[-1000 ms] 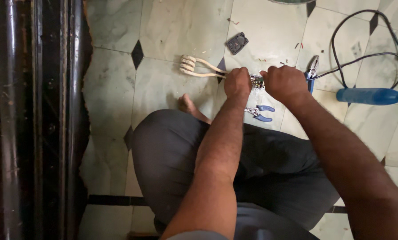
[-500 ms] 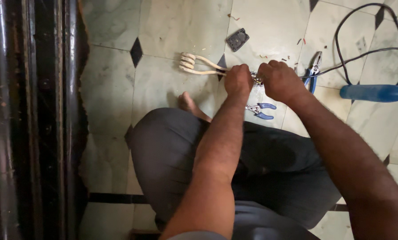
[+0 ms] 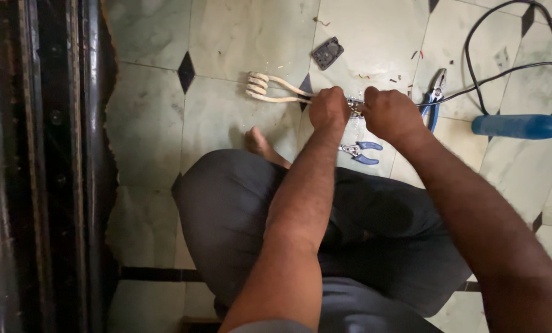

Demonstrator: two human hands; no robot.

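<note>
A pale coiled heating rod [image 3: 269,88] lies across the tiled floor in front of my crossed legs. My left hand [image 3: 328,108] is closed around its straight stem just right of the coil. My right hand [image 3: 390,114] grips the metal fitting [image 3: 354,106] at the stem's end, where a black cord [image 3: 498,73] leads away to the right. The two fists almost touch. What my right hand's fingers pinch is hidden under the knuckles.
Small blue-handled pliers [image 3: 360,152] lie by my knee. Larger blue-handled pliers [image 3: 434,92] rest right of my right hand. A blue cylindrical handle [image 3: 519,126] lies at the far right. A dark square cover [image 3: 327,53] sits beyond the rod. A dark door frame [image 3: 41,166] fills the left.
Both hands stay clamped on the rod and fitting. The view has drifted slightly, and the hands twist a little at the joint.
</note>
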